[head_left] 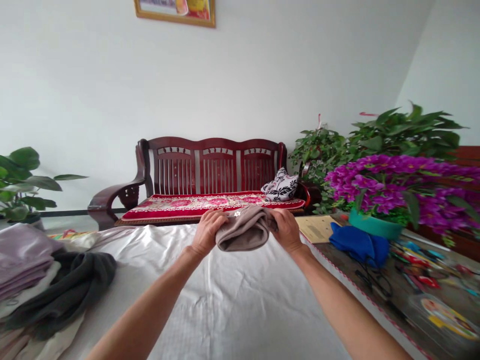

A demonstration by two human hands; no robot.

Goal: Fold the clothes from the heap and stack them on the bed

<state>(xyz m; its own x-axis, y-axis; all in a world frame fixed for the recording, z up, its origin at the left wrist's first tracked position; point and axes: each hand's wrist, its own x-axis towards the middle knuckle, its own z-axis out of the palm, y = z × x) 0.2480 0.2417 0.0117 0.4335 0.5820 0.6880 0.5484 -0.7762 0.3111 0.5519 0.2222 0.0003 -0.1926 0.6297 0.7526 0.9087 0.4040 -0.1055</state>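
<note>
Between my two hands is a folded grey-brown garment (243, 232) with a small white flower mark near its upper edge. My left hand (208, 231) grips its left side, fingers closed over the top edge. At the opposite side my right hand (287, 229) is closed on a darker edge of the same cloth. The garment appears raised over the far part of a white cloth (240, 300) spread across the table. What kind of garment it is cannot be made out from the folds.
Folded lilac clothes (26, 255) and a dark grey garment (71, 285) lie at the left. To the right are a blue cloth (360, 245), purple flowers in a teal pot (375, 225), a plastic box (442, 320) and small clutter. A wooden bench (217, 170) stands beyond.
</note>
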